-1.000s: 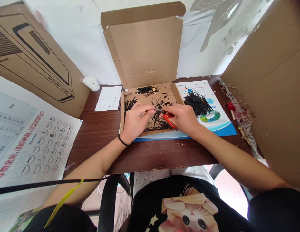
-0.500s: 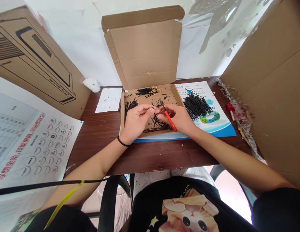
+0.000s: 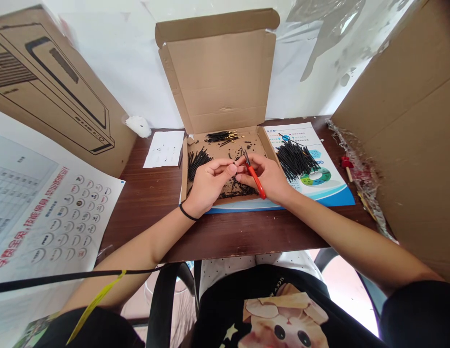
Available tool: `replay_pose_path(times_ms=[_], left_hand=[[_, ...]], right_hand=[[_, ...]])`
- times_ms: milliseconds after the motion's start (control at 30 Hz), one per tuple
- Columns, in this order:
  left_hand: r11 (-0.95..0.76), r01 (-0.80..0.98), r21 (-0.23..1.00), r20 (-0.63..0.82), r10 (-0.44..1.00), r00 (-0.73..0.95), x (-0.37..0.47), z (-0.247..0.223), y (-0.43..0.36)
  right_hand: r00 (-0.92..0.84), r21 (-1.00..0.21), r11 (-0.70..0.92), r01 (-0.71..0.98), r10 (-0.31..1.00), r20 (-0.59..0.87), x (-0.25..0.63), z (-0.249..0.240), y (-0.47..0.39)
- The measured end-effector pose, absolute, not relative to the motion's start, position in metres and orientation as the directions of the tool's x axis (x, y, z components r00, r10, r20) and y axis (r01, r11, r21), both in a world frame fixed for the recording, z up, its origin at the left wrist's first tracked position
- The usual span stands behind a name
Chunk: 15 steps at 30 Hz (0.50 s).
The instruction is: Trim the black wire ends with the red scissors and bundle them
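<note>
My right hand (image 3: pixel 270 178) is closed around red-handled wire cutters (image 3: pixel 256 182), their narrow metal jaws pointing away from me, slightly parted. My left hand (image 3: pixel 206 182) is closed in a pinch, its fingertips meeting those of my right hand; the small thing between them is mostly hidden. Both hands are over a shallow cardboard box (image 3: pixel 261 140) littered with black scraps (image 3: pixel 239 193). Black wires with gold-coloured ends (image 3: pixel 223 137) lie at the back of the box. Another bunch of black wires (image 3: pixel 198 162) lies along its left side, partly behind my left hand.
A big pile of black wires (image 3: pixel 296 159) rests on a printed sheet (image 3: pixel 319 137) right of the box. The box lid (image 3: pixel 221 82) stands upright behind. White paper (image 3: pixel 163 150) lies left. Cardboard walls (image 3: pixel 402 121) flank the desk (image 3: pixel 137 193); a red-topped wooden piece (image 3: pixel 347 166) is far right.
My left hand has shifted slightly right, uncovering more of the left bunch of wires. The cutters have tilted a little and their parted jaws show more clearly.
</note>
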<state>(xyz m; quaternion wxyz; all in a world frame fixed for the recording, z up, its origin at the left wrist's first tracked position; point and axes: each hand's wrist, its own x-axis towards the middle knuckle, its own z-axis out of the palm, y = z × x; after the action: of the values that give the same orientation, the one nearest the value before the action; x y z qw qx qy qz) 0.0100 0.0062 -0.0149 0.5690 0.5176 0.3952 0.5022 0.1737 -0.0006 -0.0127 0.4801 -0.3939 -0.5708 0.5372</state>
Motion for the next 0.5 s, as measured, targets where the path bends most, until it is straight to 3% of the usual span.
replay_pose_path(times_ms=[267,367,500], left_hand=[[-0.036,-0.225,0.974,0.060,0.993,0.100,0.008,-0.007,0.010],[-0.067,-0.082,0.994,0.073,0.995,0.071,0.004,-0.007,0.013],[-0.176,0.237,0.955,0.136,0.975,0.176,-0.001,-0.008,0.013]], right_hand=[[-0.260,-0.989,0.135,-0.061,0.954,0.147,0.178,-0.016,0.002],[-0.263,-0.985,0.135,-0.104,0.952,0.158,0.180,-0.016,0.002],[-0.260,-0.983,0.134,-0.127,0.952,0.164,0.179,-0.013,0.001]])
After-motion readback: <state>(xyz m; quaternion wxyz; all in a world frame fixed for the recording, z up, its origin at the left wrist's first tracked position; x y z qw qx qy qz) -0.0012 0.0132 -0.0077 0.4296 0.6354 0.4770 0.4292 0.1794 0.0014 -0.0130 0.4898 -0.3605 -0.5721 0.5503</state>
